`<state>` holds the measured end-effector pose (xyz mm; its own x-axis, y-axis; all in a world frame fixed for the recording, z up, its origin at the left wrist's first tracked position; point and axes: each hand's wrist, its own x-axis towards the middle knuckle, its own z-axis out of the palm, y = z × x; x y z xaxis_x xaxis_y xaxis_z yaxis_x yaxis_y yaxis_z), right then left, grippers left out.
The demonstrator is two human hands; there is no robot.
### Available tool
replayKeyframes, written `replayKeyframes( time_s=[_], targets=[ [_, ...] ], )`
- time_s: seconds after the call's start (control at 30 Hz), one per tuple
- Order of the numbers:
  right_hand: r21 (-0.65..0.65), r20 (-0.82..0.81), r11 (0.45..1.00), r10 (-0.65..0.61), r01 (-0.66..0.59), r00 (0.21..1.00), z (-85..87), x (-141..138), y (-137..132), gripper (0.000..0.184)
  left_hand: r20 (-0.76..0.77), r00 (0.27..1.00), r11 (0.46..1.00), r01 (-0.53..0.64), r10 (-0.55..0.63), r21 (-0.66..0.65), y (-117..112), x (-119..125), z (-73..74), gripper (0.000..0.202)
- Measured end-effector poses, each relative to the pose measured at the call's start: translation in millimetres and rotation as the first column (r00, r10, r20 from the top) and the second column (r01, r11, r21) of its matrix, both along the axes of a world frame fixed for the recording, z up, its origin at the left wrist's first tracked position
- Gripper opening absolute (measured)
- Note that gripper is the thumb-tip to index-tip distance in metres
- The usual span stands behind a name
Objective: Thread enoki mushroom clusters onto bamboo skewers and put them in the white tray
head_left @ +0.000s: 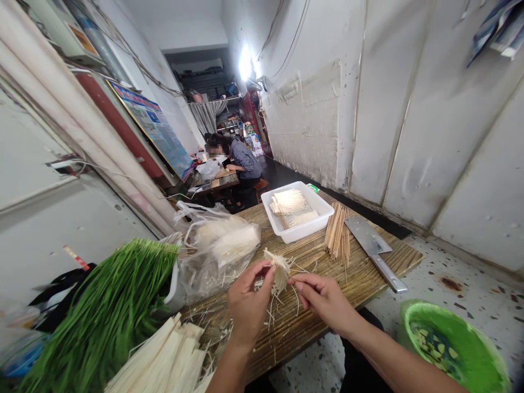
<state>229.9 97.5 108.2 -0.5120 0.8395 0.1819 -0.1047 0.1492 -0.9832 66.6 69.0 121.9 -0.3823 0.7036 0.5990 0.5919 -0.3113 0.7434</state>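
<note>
My left hand (251, 297) pinches a folded, ragged piece of pale tofu skin (280, 273) above the wooden table. Close by on the right, my right hand (319, 295) has its thumb and fingers pressed together at the piece's edge. A thin stick, which looks like a bamboo skewer, is in that pinch, mostly hidden by the fingers. Loose pale shreds (272, 315) lie under both hands. Beyond them, a white plastic tray (291, 236) holds stacked pale pieces on sticks. A bundle of bamboo skewers (337, 232) lies beside the tray.
A cleaver (370, 240) lies at the table's right. Left are a plastic bag (221, 240) of pale sheets, green chives (118, 295) and stacked pale strips (164, 357). A green bucket (475, 344) stands on the floor. Another person (243, 158) sits at a farther table.
</note>
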Motion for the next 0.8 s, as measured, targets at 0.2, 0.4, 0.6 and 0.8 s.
replayKeyframes(
  time_s=[0.2, 0.4, 0.6, 0.8],
  targets=[
    [0.076, 0.082, 0.996, 0.048, -0.055, 0.995, 14.9, 17, 16, 0.031, -0.339, 0.939, 0.997, -0.072, 0.063, -0.014, -2, -24, 28.9, 0.065],
    [0.315, 0.242, 0.944, -0.179, 0.097, 0.954, 43.5, 44, 46, 0.028, -0.374, 0.926, 0.997, -0.072, 0.053, -0.036, 2, -36, 33.3, 0.033],
    [0.738, 0.415, 0.675, -0.443, -0.009, 0.795, -12.3, 39, 45, 0.028, -0.551, 0.834, 0.995, -0.049, -0.005, -0.084, -7, -32, -5.6, 0.041],
    [0.742, 0.588, 0.633, -0.456, -0.221, 0.668, -78.3, 16, 12, 0.020, -0.761, 0.585, 0.933, -0.021, -0.279, -0.358, -22, -11, -69.5, 0.058]
  ],
)
